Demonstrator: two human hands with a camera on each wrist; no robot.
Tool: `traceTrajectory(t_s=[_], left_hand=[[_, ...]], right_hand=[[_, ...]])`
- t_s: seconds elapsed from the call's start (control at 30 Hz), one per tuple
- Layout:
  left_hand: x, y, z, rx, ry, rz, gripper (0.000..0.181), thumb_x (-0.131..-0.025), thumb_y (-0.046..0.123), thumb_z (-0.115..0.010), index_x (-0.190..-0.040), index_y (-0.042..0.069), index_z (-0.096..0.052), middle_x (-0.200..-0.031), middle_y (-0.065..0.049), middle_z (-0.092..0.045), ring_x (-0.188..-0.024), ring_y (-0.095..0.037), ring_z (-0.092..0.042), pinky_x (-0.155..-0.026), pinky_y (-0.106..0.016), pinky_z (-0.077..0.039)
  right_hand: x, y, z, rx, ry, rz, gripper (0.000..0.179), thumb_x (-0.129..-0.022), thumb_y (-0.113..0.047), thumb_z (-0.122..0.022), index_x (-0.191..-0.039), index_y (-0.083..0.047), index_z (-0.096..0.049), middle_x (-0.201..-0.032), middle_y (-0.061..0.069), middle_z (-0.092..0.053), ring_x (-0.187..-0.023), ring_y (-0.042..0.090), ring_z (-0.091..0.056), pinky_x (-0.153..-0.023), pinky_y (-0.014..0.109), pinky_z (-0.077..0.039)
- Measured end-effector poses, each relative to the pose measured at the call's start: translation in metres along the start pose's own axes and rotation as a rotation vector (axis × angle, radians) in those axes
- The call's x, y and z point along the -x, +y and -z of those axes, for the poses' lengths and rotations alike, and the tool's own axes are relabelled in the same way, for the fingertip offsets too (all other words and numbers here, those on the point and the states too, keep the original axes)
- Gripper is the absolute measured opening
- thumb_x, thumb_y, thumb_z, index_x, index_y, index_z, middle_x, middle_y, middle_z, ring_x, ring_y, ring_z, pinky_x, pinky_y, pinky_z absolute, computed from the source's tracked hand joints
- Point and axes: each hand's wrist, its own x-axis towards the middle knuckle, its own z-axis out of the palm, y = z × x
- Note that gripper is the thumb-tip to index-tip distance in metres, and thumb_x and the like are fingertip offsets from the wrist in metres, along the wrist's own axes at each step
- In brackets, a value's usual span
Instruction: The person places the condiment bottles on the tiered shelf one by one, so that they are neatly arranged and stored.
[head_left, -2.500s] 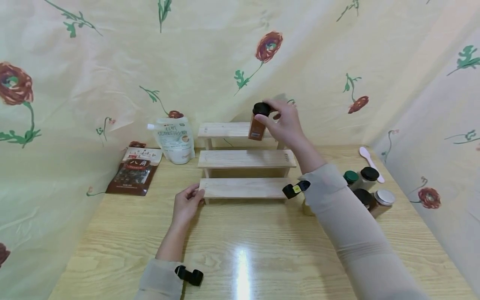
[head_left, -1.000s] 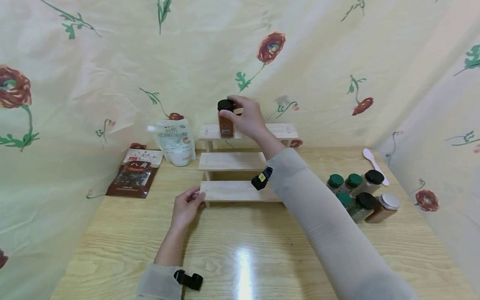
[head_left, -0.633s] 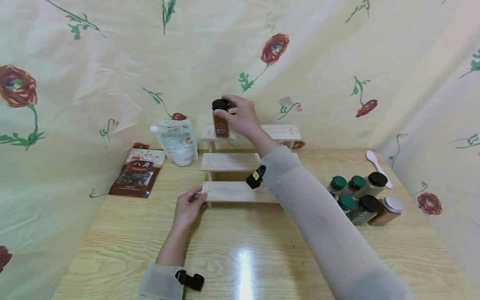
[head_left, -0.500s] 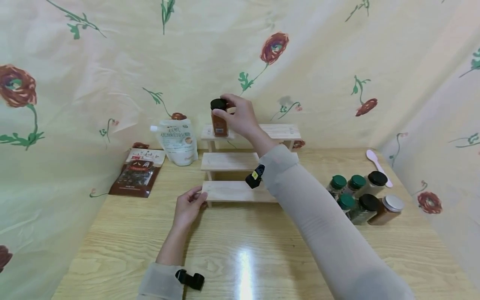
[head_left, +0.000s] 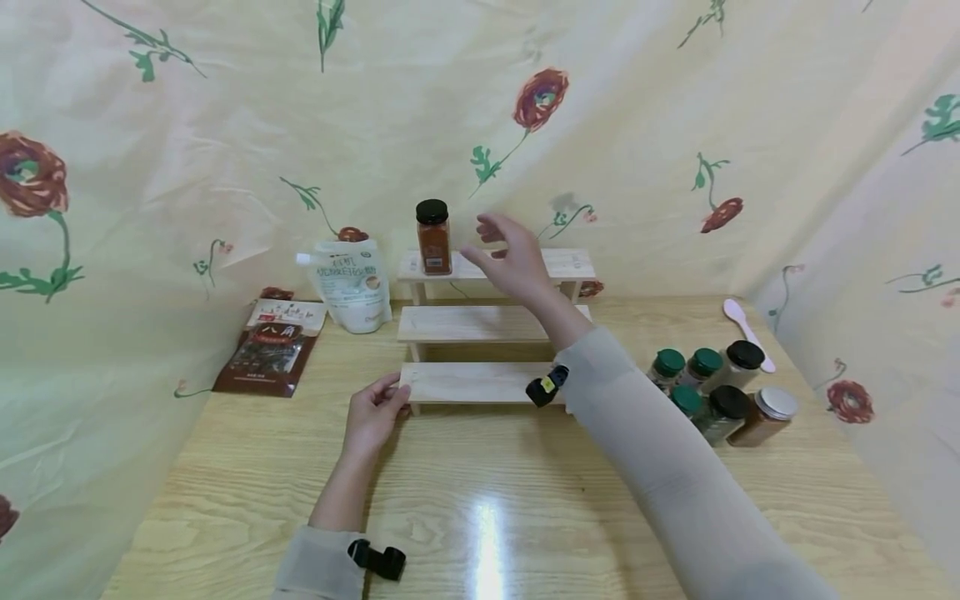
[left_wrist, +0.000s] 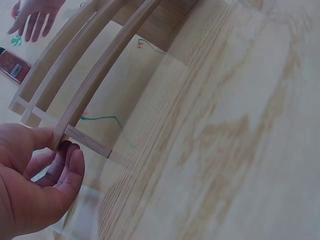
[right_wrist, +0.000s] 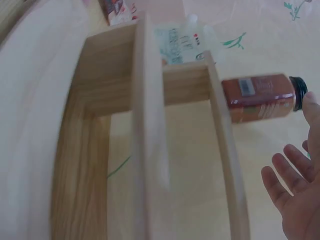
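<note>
A spice jar [head_left: 434, 242] with a black lid and reddish-brown contents stands upright at the left end of the top step of a three-tier wooden rack [head_left: 476, 382]. My right hand [head_left: 517, 262] is off to the jar's right, fingers spread and loosely bent, holding nothing. The right wrist view shows that hand [right_wrist: 300, 185] by the lid end of the jar [right_wrist: 260, 97]. At the lower left corner of the rack, my left hand [head_left: 372, 414] pinches the end of the bottom step; the left wrist view shows its thumb and fingers [left_wrist: 75, 167] at that board.
Several jars stand in a group at the right, including a silver-lidded jar [head_left: 767, 417] and a green-lidded one [head_left: 667, 367]. Behind them lies a pink spoon [head_left: 742, 325]. Left of the rack are a white spouted pouch [head_left: 352, 287] and a brown packet [head_left: 273, 350].
My right hand moved left with the spice jar, set it on the top step, then let go and drew back to the right. The left hand stayed on the rack.
</note>
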Motion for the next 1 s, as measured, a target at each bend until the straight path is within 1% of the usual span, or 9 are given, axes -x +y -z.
traceTrajectory(t_s=[0.13,0.37,0.53,0.63,0.77,0.87,1.0], left_hand=[[0.001,0.001,0.000,0.004,-0.009,0.007,0.035,-0.098,0.002,-0.067,-0.130,-0.009,-0.062,-0.095,-0.013,-0.064,-0.073,-0.009,-0.065,-0.069,-0.020,-0.062],[-0.001,0.001,0.000,0.013,-0.008,0.009,0.035,-0.097,0.003,-0.067,-0.130,-0.008,-0.063,-0.094,-0.012,-0.064,-0.073,-0.009,-0.065,-0.069,-0.020,-0.062],[0.000,-0.001,0.001,-0.018,-0.007,0.013,0.033,-0.098,0.003,-0.067,-0.130,-0.007,-0.064,-0.094,-0.011,-0.065,-0.075,-0.010,-0.064,-0.069,-0.019,-0.062],[0.000,-0.002,0.002,-0.034,-0.007,0.016,0.034,-0.098,0.004,-0.067,-0.130,-0.006,-0.064,-0.095,-0.011,-0.065,-0.075,-0.011,-0.064,-0.069,-0.019,-0.062],[0.001,-0.001,0.002,-0.036,-0.007,0.015,0.034,-0.098,0.004,-0.067,-0.131,-0.006,-0.063,-0.096,-0.012,-0.065,-0.076,-0.012,-0.065,-0.069,-0.019,-0.062],[0.001,-0.001,0.001,-0.023,-0.005,0.017,0.034,-0.098,0.003,-0.066,-0.131,-0.007,-0.063,-0.096,-0.012,-0.064,-0.075,-0.011,-0.065,-0.069,-0.019,-0.062],[0.000,0.000,0.001,-0.010,-0.008,0.015,0.034,-0.098,0.002,-0.066,-0.130,-0.008,-0.063,-0.094,-0.011,-0.063,-0.074,-0.010,-0.065,-0.069,-0.019,-0.062]], right_hand=[[0.018,0.009,0.012,0.031,-0.013,-0.003,0.055,-0.097,-0.027,-0.073,-0.142,-0.004,-0.054,-0.129,0.014,-0.063,-0.119,0.025,-0.059,-0.096,0.041,-0.058],[0.046,0.024,0.035,0.078,-0.003,0.039,0.048,-0.096,-0.021,-0.074,-0.135,0.001,-0.058,-0.122,0.019,-0.067,-0.112,0.030,-0.064,-0.094,0.044,-0.059],[0.072,0.034,0.052,0.150,-0.028,0.042,0.045,-0.095,-0.020,-0.074,-0.133,0.002,-0.060,-0.121,0.020,-0.067,-0.109,0.033,-0.065,-0.092,0.047,-0.059],[0.086,0.039,0.065,0.172,-0.057,0.054,0.044,-0.094,-0.018,-0.075,-0.131,0.002,-0.061,-0.120,0.020,-0.067,-0.106,0.035,-0.065,-0.091,0.049,-0.059],[0.103,0.047,0.086,0.202,-0.106,0.062,0.041,-0.095,-0.019,-0.074,-0.129,0.000,-0.063,-0.120,0.017,-0.067,-0.106,0.034,-0.065,-0.092,0.052,-0.058],[0.116,0.053,0.102,0.236,-0.123,0.055,0.040,-0.097,-0.021,-0.073,-0.130,0.000,-0.063,-0.122,0.018,-0.066,-0.108,0.033,-0.064,-0.093,0.053,-0.056],[0.131,0.060,0.125,0.278,-0.122,0.043,0.043,-0.098,-0.021,-0.071,-0.132,0.001,-0.061,-0.125,0.021,-0.064,-0.109,0.035,-0.063,-0.096,0.056,-0.054]])
